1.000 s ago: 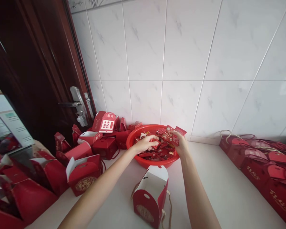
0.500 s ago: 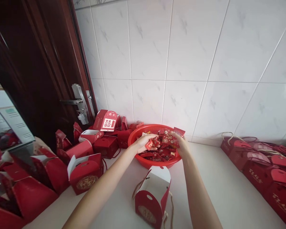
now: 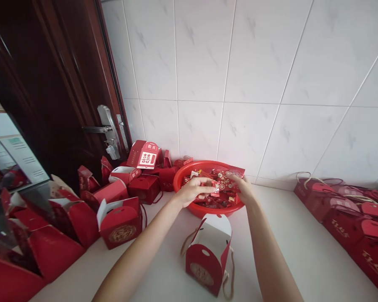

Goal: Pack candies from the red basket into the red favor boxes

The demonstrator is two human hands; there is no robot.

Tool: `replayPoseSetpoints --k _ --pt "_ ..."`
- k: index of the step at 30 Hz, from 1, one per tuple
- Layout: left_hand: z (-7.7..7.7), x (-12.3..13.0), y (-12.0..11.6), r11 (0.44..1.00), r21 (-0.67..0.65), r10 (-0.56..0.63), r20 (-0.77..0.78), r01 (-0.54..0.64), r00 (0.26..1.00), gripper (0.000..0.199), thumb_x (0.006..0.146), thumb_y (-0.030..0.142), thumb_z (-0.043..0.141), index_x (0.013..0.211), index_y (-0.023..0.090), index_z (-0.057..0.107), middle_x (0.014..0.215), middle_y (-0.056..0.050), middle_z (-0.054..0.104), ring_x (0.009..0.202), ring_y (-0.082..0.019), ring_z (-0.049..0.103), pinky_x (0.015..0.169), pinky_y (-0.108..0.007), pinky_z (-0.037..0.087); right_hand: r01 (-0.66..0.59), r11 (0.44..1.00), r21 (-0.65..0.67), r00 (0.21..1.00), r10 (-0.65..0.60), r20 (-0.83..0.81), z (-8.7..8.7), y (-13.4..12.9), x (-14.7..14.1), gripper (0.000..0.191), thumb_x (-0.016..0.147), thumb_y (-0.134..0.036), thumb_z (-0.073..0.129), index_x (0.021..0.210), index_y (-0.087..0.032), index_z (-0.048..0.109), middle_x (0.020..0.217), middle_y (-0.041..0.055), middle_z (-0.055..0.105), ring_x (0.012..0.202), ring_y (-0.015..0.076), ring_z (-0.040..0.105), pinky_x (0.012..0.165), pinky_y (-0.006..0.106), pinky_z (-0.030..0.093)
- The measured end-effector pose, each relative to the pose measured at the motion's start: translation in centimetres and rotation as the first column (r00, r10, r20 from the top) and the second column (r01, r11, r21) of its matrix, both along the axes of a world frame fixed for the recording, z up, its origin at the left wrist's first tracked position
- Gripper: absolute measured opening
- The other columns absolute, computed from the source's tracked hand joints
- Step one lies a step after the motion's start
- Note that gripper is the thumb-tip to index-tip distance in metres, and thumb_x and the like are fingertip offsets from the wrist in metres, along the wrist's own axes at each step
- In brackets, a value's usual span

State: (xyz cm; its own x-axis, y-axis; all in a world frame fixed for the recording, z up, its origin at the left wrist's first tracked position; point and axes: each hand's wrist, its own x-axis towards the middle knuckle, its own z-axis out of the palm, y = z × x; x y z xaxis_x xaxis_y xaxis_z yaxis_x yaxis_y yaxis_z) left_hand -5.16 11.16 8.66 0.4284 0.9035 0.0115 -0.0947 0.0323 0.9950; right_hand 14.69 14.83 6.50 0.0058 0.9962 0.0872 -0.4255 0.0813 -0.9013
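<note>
a pale tiled wall (image 3: 201, 63) with faint grey marbling fills the back, and at its left stands a dark brown wooden door (image 3: 50, 75) with a silver handle (image 3: 105, 126). below the wall runs a white table (image 3: 274, 239). along its right side sits a row of red boxes (image 3: 337, 226) with gold lettering and cord handles, packed close together; on the left is a looser crowd of red cartons (image 3: 50, 251), several with their flaps up and pale insides showing. near the wall, between these two groups, rests a round red basket (image 3: 178, 180) filled with small red wrapped pieces (image 3: 212, 204). just in front of it stands an open red box (image 3: 204, 268), upright, white inside, with a round gold emblem and twisted rope handles at its sides. both hands are over the basket, close to each other. the right hand (image 3: 245, 191), narrowed at the basket's right side, grips a patterned red packet (image 3: 224, 184), its fingers partly hidden. the left hand (image 3: 193, 192) has its fingers drawn in around a small red packet (image 3: 215, 189), which is held just beside the patterned one; whether they touch i cannot tell
</note>
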Motion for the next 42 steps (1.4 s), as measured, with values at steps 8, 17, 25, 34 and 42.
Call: replayPoseSetpoints --k 8,17,25,34,42 --pt "3.9 -1.7 -4.9 0.960 0.215 -0.111 -0.301 0.181 0.947 0.029 0.074 0.026 0.068 0.100 0.015 0.071 0.068 0.003 0.059 0.059 -0.009 0.046 0.056 -0.023 0.033 -0.057 0.998 0.036 0.992 0.061 -0.114 1.3 -1.6 0.2 0.021 0.063 -0.024 0.084 0.079 -0.016 0.073 0.080 0.0046 0.078 0.072 0.0211 0.072 0.068 0.030 0.060" --pt "5.6 -1.1 -7.5 0.806 0.407 -0.084 -0.639 0.429 0.765 0.030 0.080 0.030 0.072 0.108 0.019 0.073 0.092 -0.002 0.072 0.084 -0.017 0.064 0.077 -0.029 0.046 -0.172 0.972 0.162 0.985 0.173 0.010 4.0 -6.8 1.3 0.025 0.071 -0.029 0.081 0.093 -0.019 0.074 0.092 0.0042 0.077 0.086 0.0216 0.072 0.079 0.031 0.060" --pt "5.0 -1.4 -8.4 0.795 0.266 -0.095 -0.834 0.546 0.543 0.027 0.080 0.026 0.071 0.105 0.020 0.076 0.093 -0.003 0.076 0.085 -0.019 0.067 0.075 -0.027 0.046 -0.136 0.961 0.239 0.985 0.107 0.132 5.8 -9.6 1.0 0.023 0.067 -0.032 0.085 0.084 -0.021 0.076 0.086 0.0038 0.077 0.079 0.0221 0.072 0.073 0.031 0.059" --pt "5.6 -0.9 -8.9 0.882 0.306 -0.074 -0.663 0.360 0.745 0.044 0.093 0.023 0.042 0.133 0.019 0.060 0.123 -0.005 0.069 0.112 -0.019 0.062 0.094 -0.030 0.047 -0.174 0.949 0.262 0.969 0.117 0.217 6.1 -9.9 1.0 0.020 0.071 -0.033 0.085 0.084 -0.020 0.075 0.084 0.0036 0.077 0.076 0.0216 0.072 0.070 0.032 0.057" --pt "4.2 0.5 -8.6 0.838 0.310 -0.126 -0.692 0.450 0.711 0.052 0.086 0.012 0.048 0.137 0.020 0.058 0.129 -0.007 0.066 0.112 -0.021 0.063 0.090 -0.031 0.050 -0.047 0.950 0.310 0.977 -0.022 0.213 7.2 -10.5 2.7 0.021 0.068 -0.034 0.084 0.079 -0.021 0.071 0.092 0.0063 0.077 0.089 0.0275 0.072 0.077 0.039 0.059"
